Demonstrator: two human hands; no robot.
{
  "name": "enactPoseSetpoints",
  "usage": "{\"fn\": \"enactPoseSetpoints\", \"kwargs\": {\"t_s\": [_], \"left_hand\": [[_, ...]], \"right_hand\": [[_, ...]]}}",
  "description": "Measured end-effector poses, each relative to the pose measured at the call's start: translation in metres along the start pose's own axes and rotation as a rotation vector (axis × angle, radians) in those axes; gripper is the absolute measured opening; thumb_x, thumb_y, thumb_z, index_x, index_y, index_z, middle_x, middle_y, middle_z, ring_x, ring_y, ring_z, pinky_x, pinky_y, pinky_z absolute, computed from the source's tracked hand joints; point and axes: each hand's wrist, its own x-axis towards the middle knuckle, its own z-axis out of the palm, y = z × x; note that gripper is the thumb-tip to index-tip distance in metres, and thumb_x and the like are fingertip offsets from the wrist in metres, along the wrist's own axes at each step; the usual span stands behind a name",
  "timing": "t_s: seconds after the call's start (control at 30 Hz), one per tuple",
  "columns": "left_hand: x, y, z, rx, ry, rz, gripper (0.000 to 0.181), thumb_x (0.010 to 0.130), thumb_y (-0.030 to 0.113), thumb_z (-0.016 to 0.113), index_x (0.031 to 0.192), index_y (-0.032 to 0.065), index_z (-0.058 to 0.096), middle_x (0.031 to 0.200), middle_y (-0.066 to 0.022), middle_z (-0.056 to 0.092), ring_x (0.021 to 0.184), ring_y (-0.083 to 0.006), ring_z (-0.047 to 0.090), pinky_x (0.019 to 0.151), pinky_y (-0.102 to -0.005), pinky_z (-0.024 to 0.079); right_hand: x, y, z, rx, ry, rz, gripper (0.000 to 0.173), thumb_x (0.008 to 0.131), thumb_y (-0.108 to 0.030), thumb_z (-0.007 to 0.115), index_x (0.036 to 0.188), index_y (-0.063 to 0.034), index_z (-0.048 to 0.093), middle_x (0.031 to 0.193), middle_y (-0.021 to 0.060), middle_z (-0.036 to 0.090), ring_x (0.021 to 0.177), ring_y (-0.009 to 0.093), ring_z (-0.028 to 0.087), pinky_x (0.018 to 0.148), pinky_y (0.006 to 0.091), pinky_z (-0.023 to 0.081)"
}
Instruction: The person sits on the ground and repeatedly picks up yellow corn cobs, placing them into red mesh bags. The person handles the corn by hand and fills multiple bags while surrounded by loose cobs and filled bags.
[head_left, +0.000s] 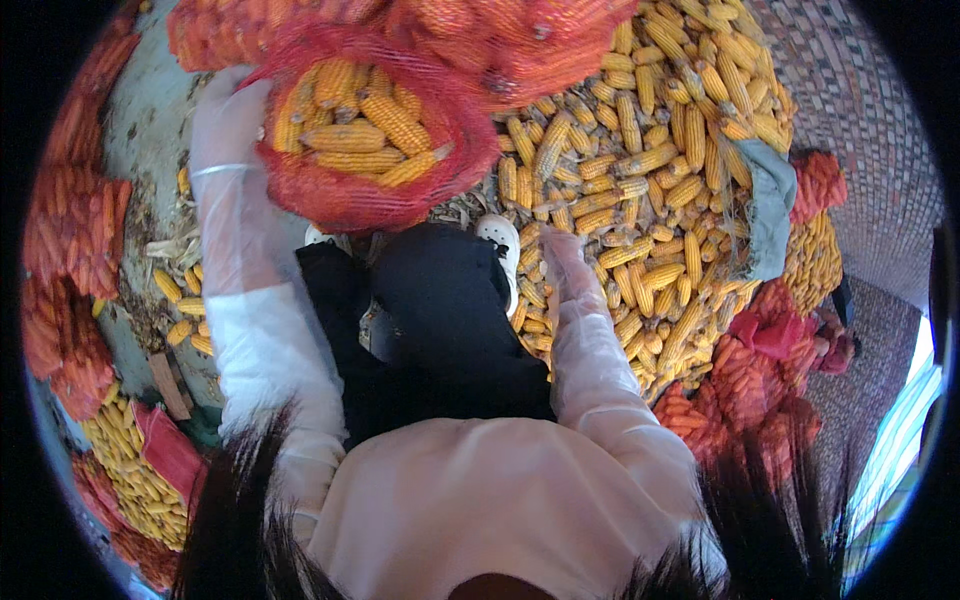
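Observation:
A red mesh bag (465, 161) stands before my knees with its mouth open towards me. Several yellow corn cobs (352, 139) lie inside it. My left hand (231, 112), in a clear plastic glove, grips the bag's rim on the left side. Over the near edge of a large heap of husked corn cobs (645, 195), my right hand (566, 262) reaches down, also in clear plastic. Blur hides its fingertips, and I cannot tell whether it touches a cob.
Filled red mesh sacks (510, 45) lie beyond the bag, and more sacks (75, 232) line the left. A grey-green cloth (769, 210) hangs at the heap's right edge. Loose cobs (180, 300) and a brick (170, 386) lie on the floor. Another person (832, 345) is at far right.

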Motion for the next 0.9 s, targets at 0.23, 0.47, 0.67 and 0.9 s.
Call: {"fn": "enactPoseSetpoints", "kwargs": {"t_s": [0.23, 0.47, 0.67, 0.9], "left_hand": [[-0.012, 0.028, 0.006, -0.049, 0.049, -0.106, 0.024, 0.089, 0.009, 0.068, 0.112, 0.0001, 0.067, 0.098, -0.006, 0.071, 0.084, -0.0151, 0.065, 0.076, -0.0292, 0.051], [-0.01, 0.022, -0.01, 0.082, 0.029, -0.12, 0.025, 0.091, 0.009, 0.067, 0.114, 0.0004, 0.066, 0.097, -0.007, 0.071, 0.083, -0.015, 0.065, 0.073, -0.0288, 0.052], [0.003, 0.011, 0.011, 0.173, 0.094, -0.064, 0.013, 0.088, 0.006, 0.068, 0.1, 0.0015, 0.07, 0.09, -0.006, 0.07, 0.081, -0.0144, 0.065, 0.074, -0.0288, 0.051], [-0.017, 0.036, 0.019, 0.018, 0.107, -0.11, 0.016, 0.084, 0.006, 0.067, 0.1, 0.0027, 0.072, 0.089, -0.006, 0.07, 0.08, -0.0126, 0.063, 0.073, -0.0275, 0.049]], "right_hand": [[0.032, -0.006, -0.068, 0.283, 0.303, 0.369, 0.057, 0.09, -0.04, 0.068, 0.136, -0.0063, 0.06, 0.091, 0.0078, 0.073, 0.078, 0.018, 0.067, 0.073, 0.035, 0.053], [0.09, -0.061, -0.152, 0.251, 0.223, 0.357, 0.068, 0.093, -0.046, 0.067, 0.148, -0.0093, 0.051, 0.086, 0.0076, 0.069, 0.076, 0.014, 0.059, 0.074, 0.0337, 0.05], [0.127, 0.033, -0.134, 0.759, 0.179, 0.183, 0.066, 0.098, -0.034, 0.062, 0.155, -0.0111, 0.039, 0.127, 0.0074, 0.064, 0.103, 0.021, 0.058, 0.095, 0.033, 0.044], [0.077, -0.018, -0.154, 0.671, 0.418, 0.222, 0.051, 0.095, -0.031, 0.067, 0.138, -0.0052, 0.057, 0.12, 0.0102, 0.068, 0.111, 0.026, 0.064, 0.093, 0.0395, 0.052]]}}
